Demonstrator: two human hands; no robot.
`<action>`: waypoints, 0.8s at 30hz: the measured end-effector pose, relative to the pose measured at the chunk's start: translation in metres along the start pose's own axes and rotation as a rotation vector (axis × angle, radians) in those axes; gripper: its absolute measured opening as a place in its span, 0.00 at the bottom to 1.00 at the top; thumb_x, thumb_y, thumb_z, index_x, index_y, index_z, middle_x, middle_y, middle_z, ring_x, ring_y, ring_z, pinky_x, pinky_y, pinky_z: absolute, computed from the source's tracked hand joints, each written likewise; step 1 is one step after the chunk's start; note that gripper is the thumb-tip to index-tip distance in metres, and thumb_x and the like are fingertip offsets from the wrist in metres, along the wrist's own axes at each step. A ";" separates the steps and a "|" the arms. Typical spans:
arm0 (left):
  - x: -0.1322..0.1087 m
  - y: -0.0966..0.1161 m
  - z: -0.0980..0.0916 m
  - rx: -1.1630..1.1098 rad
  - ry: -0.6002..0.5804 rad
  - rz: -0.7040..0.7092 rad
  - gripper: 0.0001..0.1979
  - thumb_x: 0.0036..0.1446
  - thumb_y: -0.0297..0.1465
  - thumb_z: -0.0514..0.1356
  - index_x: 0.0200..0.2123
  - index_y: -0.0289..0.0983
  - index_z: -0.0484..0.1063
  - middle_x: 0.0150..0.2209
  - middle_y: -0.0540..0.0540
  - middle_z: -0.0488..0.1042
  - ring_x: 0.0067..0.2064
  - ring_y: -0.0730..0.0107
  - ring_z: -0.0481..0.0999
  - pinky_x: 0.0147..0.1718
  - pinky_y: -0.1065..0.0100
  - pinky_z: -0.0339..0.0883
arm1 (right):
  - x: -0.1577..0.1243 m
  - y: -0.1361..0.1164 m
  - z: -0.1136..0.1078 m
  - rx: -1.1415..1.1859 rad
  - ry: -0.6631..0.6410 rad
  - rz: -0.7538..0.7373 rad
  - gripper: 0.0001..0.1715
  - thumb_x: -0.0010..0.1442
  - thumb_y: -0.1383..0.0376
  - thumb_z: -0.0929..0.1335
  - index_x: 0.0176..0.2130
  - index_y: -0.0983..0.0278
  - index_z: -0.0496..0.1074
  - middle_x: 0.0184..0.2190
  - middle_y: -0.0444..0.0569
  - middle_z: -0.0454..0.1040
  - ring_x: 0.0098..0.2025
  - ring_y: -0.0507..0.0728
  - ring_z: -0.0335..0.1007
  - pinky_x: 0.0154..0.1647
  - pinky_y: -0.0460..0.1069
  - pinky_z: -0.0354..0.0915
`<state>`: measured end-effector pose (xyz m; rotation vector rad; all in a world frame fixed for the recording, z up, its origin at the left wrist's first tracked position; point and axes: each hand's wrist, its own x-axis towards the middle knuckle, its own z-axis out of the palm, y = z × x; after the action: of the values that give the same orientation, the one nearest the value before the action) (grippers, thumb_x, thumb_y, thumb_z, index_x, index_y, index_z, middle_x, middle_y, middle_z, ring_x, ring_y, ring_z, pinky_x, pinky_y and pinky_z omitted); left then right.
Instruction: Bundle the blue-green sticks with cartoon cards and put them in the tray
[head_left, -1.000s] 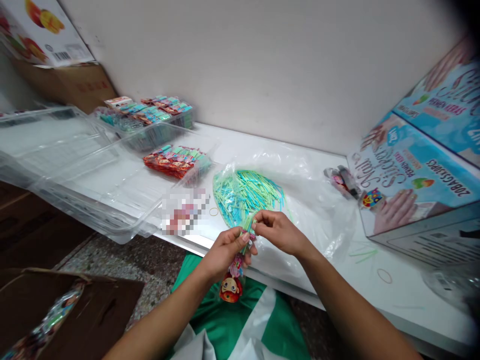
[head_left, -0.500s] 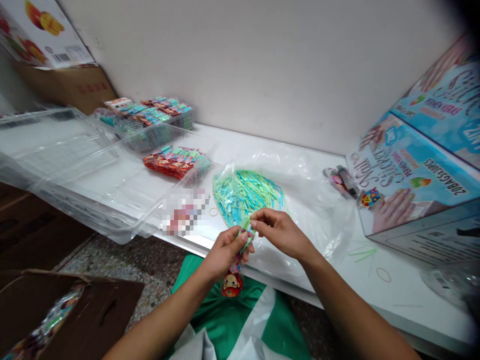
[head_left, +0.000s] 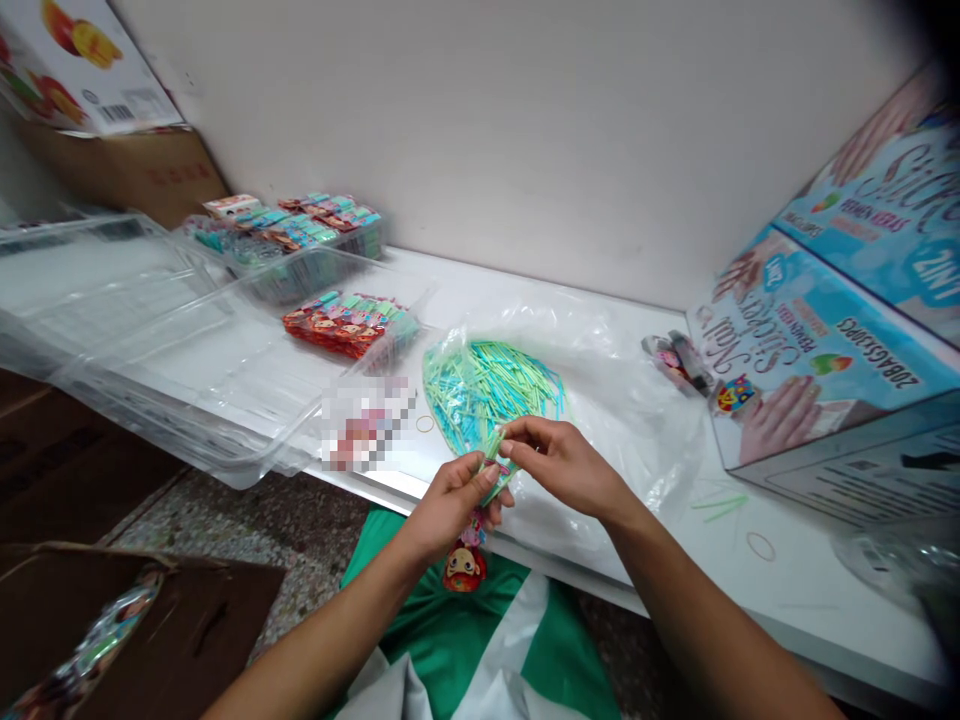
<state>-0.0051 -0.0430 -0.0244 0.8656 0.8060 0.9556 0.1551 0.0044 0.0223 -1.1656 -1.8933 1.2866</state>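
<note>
My left hand (head_left: pixel 456 502) is closed round a small packet (head_left: pixel 465 568) printed with a red-haired cartoon figure, head down, and a few thin green sticks (head_left: pixel 491 484) lying along it. A pinkish band seems to cross the sticks near my thumb. My right hand (head_left: pixel 564 462) pinches at the upper end of these sticks, fingertips pressed together. Just beyond both hands, a heap of green and blue sticks (head_left: pixel 510 382) lies in a clear plastic bag (head_left: pixel 637 420) on the white table (head_left: pixel 487 275).
Bundled cartoon packets (head_left: pixel 349 325) lie in a large clear tray (head_left: pixel 247 455) at left, before a filled clear container (head_left: pixel 281 270). Printed boxes (head_left: pixel 817 350) stand at right. Rubber bands (head_left: pixel 760 546) and loose green sticks (head_left: pixel 721 508) lie nearby. An open carton (head_left: pixel 225 610) sits lower left.
Both hands stay almost in place, still on the packet and sticks. The sticks have turned slightly between the fingers. The whole view has shifted a little.
</note>
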 end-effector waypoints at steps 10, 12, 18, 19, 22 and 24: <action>-0.001 -0.002 -0.002 -0.033 -0.001 -0.010 0.16 0.54 0.43 0.58 0.34 0.33 0.66 0.30 0.45 0.74 0.22 0.76 0.69 0.22 0.73 0.62 | -0.003 -0.003 -0.002 -0.150 -0.020 0.028 0.06 0.55 0.66 0.63 0.27 0.63 0.67 0.20 0.39 0.65 0.23 0.49 0.58 0.23 0.44 0.54; 0.000 -0.002 -0.002 -0.030 -0.002 -0.008 0.16 0.54 0.43 0.58 0.34 0.34 0.66 0.29 0.46 0.74 0.22 0.77 0.69 0.22 0.73 0.62 | -0.006 -0.006 -0.003 -0.198 -0.031 0.018 0.06 0.55 0.67 0.63 0.26 0.63 0.66 0.19 0.39 0.65 0.22 0.48 0.58 0.23 0.44 0.52; 0.000 -0.003 -0.002 -0.022 -0.019 -0.017 0.18 0.53 0.43 0.59 0.36 0.34 0.67 0.28 0.47 0.73 0.22 0.77 0.68 0.22 0.74 0.61 | -0.005 -0.007 0.001 -0.085 0.000 -0.003 0.07 0.56 0.63 0.65 0.34 0.63 0.70 0.28 0.44 0.73 0.31 0.52 0.67 0.32 0.46 0.61; -0.001 -0.003 -0.002 -0.020 -0.022 -0.015 0.18 0.53 0.43 0.59 0.36 0.34 0.67 0.28 0.47 0.73 0.22 0.77 0.68 0.22 0.74 0.61 | -0.005 -0.006 0.002 -0.051 -0.005 -0.001 0.08 0.57 0.62 0.64 0.34 0.63 0.70 0.28 0.45 0.73 0.31 0.52 0.67 0.33 0.47 0.61; -0.001 -0.003 -0.002 -0.022 -0.033 -0.015 0.17 0.54 0.43 0.59 0.35 0.34 0.67 0.28 0.47 0.73 0.22 0.78 0.68 0.21 0.74 0.61 | -0.003 -0.005 0.004 0.004 -0.022 0.008 0.08 0.57 0.62 0.64 0.31 0.64 0.70 0.26 0.44 0.71 0.30 0.52 0.66 0.32 0.47 0.61; -0.002 -0.003 -0.001 -0.028 -0.039 -0.013 0.16 0.54 0.42 0.59 0.35 0.34 0.67 0.28 0.47 0.73 0.22 0.78 0.68 0.21 0.74 0.61 | -0.002 -0.004 0.004 -0.006 -0.016 0.016 0.08 0.57 0.63 0.64 0.30 0.64 0.70 0.25 0.43 0.70 0.28 0.51 0.65 0.31 0.47 0.61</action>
<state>-0.0056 -0.0453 -0.0270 0.8516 0.7628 0.9335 0.1513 0.0005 0.0247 -1.1786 -1.9046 1.3033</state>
